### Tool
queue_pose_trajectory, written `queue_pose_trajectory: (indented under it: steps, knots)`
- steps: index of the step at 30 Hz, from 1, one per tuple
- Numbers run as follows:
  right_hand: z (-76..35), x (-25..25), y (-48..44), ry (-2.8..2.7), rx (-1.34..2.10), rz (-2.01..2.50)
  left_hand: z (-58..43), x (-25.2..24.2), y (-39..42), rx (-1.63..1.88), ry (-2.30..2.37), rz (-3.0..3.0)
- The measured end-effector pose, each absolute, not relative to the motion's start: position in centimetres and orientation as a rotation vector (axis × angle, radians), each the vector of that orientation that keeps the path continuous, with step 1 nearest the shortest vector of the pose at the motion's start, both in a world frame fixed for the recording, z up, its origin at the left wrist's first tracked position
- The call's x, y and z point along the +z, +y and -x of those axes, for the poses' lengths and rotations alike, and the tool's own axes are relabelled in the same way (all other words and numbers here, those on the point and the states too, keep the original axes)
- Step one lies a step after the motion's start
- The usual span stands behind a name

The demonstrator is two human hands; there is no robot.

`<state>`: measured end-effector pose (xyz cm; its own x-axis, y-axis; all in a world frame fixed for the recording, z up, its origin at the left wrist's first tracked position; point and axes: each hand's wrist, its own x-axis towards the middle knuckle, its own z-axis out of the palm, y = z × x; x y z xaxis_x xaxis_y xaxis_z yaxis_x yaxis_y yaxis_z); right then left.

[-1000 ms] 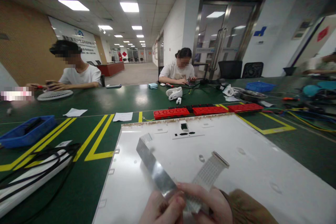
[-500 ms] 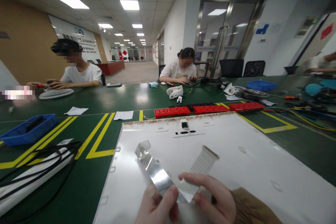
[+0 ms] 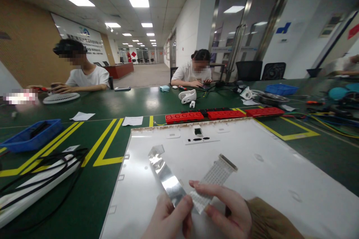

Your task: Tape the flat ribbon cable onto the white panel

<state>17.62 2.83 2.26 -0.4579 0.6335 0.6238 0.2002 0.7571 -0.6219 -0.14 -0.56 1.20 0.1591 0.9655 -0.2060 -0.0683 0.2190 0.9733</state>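
Observation:
My left hand (image 3: 168, 220) and my right hand (image 3: 227, 211) meet at the bottom edge, over a large white panel (image 3: 266, 171) that lies flat on the green table. The left thumb and fingers pinch a shiny silver tape strip (image 3: 164, 173) that rises away from me. With its fingers, my right hand pinches the near end of a flat white ribbon cable (image 3: 214, 177), whose far end carries a dark connector. Strip and cable join between my fingertips.
Red power strips (image 3: 221, 114) run along the panel's far edge. A blue tray (image 3: 28, 136) and a white bar wrapped in black cable (image 3: 36, 181) lie at left. Two seated people work across the table, and wires and tools clutter the right.
The silver strip has bent and dropped lower and my hands have shifted apart slightly; my right fingers now stretch along the cable's end. The view tilted down a little.

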Motion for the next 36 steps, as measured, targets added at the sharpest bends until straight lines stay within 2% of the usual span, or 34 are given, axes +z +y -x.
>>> queue_pose_trajectory:
  steps: [36]
  knots:
    - [-17.6, 2.3, 2.7, -2.078, 0.650, 0.664, 0.2, 1.6, -0.8, 0.881, 1.093, -1.129]
